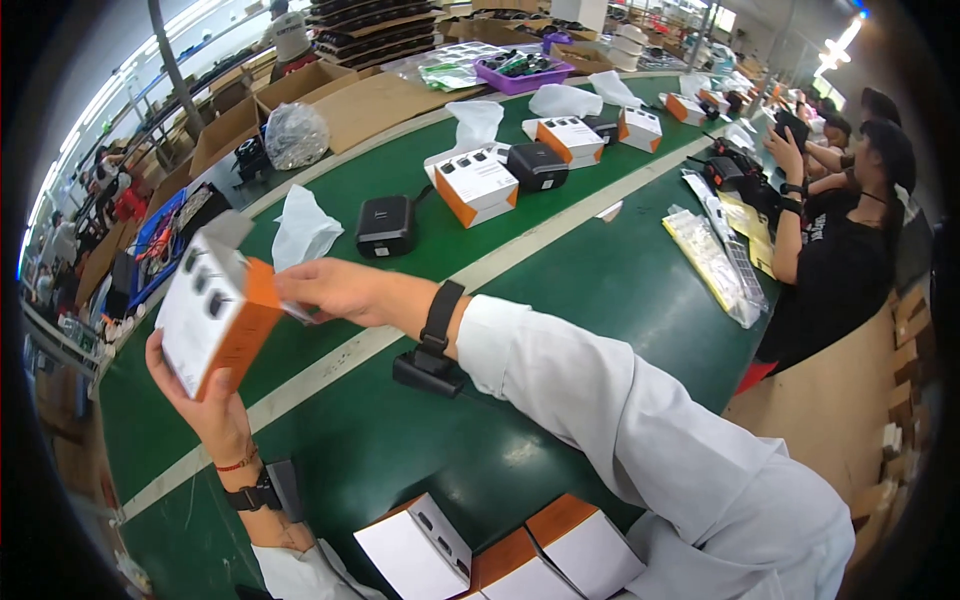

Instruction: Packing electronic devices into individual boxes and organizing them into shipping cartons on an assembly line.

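My left hand (pixel 205 400) holds up a white and orange carton (pixel 215 310) at the left, gripping it from below with its top flap raised. My right hand (pixel 335 290) reaches across from the right and touches the carton's upper orange edge, fingers pinched at the open end. A black strap with a small black device (pixel 432 350) sits on my right wrist. Just behind the hands lie a white plastic bag (pixel 300 230) and a black boxy device (pixel 385 225) on the green belt (pixel 590 290).
More white and orange cartons (pixel 478 185) with black devices and bags run along the belt toward the far end. Flat cartons (pixel 500 550) lie at the near edge. A seated person in black (pixel 850 250) works at the right. Cardboard boxes and a purple tray (pixel 520 72) stand behind.
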Available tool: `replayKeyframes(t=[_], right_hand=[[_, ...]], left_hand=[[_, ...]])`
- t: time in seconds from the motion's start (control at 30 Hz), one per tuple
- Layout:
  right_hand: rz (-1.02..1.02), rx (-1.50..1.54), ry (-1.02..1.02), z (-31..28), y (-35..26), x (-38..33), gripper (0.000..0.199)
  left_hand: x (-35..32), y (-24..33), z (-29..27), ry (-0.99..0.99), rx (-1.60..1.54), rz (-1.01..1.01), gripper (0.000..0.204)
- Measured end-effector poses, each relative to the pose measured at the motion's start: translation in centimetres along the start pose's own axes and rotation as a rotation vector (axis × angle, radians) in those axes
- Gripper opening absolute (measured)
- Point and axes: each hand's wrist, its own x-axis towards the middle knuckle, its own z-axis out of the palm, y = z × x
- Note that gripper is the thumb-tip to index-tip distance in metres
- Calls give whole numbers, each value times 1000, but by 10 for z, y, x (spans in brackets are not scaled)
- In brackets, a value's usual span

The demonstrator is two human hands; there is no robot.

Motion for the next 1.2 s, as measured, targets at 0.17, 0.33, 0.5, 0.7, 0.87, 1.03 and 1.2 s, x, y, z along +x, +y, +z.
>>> replayKeyframes(t=[0.17, 0.33, 0.5, 0.7, 0.87, 1.03, 1.2], right_hand=[[-38, 1, 194, 13, -3, 3, 52], [-655, -840, 370, -15, 18, 9, 40], [-439, -555, 173, -22, -13, -13, 22], [-702, -798, 587, -44, -15, -13, 18], [-340, -1460, 691, -23, 14, -8, 22], [-205, -251, 257, -11, -44, -104, 19], [-138, -240, 65, 35, -71, -162, 17]], left_hand=[[-7, -28, 4, 179, 109, -27, 68], [-1, -34, -7, 281, -99, -238, 56], [0, -45, -42, 363, 33, -270, 58], [2, -61, -18, 431, 355, -125, 68], [-41, -90, -30, -177, 1089, 12, 96], [-35, -76, 34, -145, 963, 32, 73], [-34, -68, 20, -83, 885, -39, 66]])
